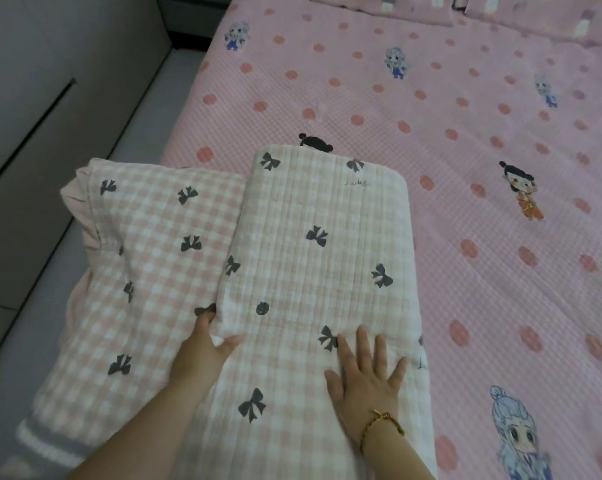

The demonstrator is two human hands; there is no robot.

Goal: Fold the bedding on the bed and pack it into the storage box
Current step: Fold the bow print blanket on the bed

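On the bed, at about 7 o'clock in view, the checked, bow-printed quilt lies partly folded, the left hand with its grip pinched on the folded layer's edge, the right hand pressed flat on top, fingers spread.

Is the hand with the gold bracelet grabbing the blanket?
No, the right hand with the bracelet lies flat with fingers spread on the checked blanket.
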